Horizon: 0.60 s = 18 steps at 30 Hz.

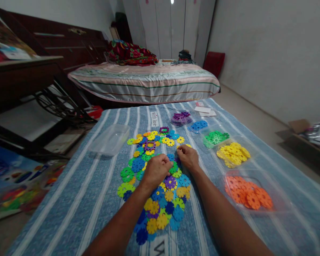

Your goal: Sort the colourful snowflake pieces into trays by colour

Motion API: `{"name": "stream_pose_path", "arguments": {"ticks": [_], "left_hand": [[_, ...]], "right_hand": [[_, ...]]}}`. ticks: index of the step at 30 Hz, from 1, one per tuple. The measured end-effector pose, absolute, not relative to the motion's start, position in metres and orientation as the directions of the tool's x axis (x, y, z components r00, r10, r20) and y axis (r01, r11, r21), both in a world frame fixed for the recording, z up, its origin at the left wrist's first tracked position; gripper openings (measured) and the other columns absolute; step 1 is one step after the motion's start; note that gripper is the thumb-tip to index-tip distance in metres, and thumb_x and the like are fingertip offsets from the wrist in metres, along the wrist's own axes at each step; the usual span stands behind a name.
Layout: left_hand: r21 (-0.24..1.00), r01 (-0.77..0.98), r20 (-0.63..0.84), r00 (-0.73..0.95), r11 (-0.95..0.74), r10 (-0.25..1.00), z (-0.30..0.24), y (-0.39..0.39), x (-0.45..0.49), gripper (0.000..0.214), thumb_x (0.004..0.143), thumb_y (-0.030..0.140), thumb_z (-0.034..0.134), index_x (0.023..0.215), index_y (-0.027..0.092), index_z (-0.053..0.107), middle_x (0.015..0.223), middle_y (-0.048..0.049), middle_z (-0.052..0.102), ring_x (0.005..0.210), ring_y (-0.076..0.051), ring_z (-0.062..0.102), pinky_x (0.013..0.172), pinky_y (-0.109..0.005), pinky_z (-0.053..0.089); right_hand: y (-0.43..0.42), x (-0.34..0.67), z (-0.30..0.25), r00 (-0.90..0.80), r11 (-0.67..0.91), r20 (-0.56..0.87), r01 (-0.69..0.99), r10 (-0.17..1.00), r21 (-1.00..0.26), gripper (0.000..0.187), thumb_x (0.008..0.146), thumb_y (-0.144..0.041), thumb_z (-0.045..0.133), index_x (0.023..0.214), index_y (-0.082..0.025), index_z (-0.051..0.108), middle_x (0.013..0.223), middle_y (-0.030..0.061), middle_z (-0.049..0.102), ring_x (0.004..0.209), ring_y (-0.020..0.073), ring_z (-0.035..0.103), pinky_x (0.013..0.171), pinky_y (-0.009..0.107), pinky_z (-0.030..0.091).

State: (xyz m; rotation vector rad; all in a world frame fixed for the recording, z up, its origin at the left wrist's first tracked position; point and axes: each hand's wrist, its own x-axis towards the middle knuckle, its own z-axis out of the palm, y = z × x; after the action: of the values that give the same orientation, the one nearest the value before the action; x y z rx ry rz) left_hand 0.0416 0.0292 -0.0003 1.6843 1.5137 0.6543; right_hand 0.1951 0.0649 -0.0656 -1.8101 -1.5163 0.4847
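Observation:
Over a spread of mixed snowflake discs [153, 206] in blue, green, yellow and purple, my left hand [156, 171] is closed with its fingers curled together. A green snowflake disc [174, 167] lies right by its fingertips; whether they grip it is unclear. My right hand [188, 159], at the right edge of the spread, has thumb and fingers pinched together. A yellow snowflake disc [186, 145] shows just behind those fingers. What either pinch holds is hidden or too small to make out. Two purple square frames [150, 145] sit among the discs farther off.
To the right stand clear containers of orange discs [252, 193], yellow discs [233, 153], green discs [216, 138], blue pieces [198, 125] and purple pieces [181, 117]. A clear plastic box [110, 140] is at the left. Striped cloth [77, 199] covers the surface; a bed [149, 85] stands beyond.

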Motion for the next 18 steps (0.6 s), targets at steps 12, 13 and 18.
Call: {"name": "stream_pose_path", "arguments": {"ticks": [12,13,18], "left_hand": [[0.972,0.018,-0.223,0.388,0.235,0.894,0.053,0.085,0.153,0.018,0.075,0.019,0.071,0.087,0.014,0.059,0.070,-0.0009,0.066,0.062,-0.013,0.068,0.053,-0.019,0.050],[0.974,0.046,-0.224,0.382,0.224,0.897,0.053,0.088,0.158,0.018,0.075,0.020,0.073,0.086,0.014,0.060,0.070,-0.0012,0.066,0.063,-0.013,0.068,0.053,-0.018,0.049],[0.974,0.168,-0.190,0.244,0.151,0.951,0.033,0.092,0.127,0.014,0.072,0.021,0.072,0.074,0.013,0.061,0.065,-0.0004,0.064,0.058,-0.011,0.064,0.051,-0.017,0.046]], "right_hand": [[0.066,0.197,-0.068,0.226,-0.102,0.110,0.754,0.968,-0.649,0.027,0.087,-0.032,0.051,0.086,-0.017,0.074,0.077,0.0101,0.072,0.069,0.0226,0.063,0.058,0.029,0.037],[0.066,0.196,-0.067,0.231,-0.118,0.102,0.770,0.968,-0.627,0.028,0.087,-0.032,0.050,0.086,-0.017,0.074,0.076,0.0106,0.072,0.067,0.0224,0.063,0.057,0.029,0.036],[0.064,0.195,-0.061,0.208,-0.103,0.101,0.781,0.973,-0.616,0.028,0.088,-0.031,0.049,0.090,-0.019,0.074,0.077,0.0070,0.072,0.069,0.0202,0.063,0.056,0.027,0.033]]}}
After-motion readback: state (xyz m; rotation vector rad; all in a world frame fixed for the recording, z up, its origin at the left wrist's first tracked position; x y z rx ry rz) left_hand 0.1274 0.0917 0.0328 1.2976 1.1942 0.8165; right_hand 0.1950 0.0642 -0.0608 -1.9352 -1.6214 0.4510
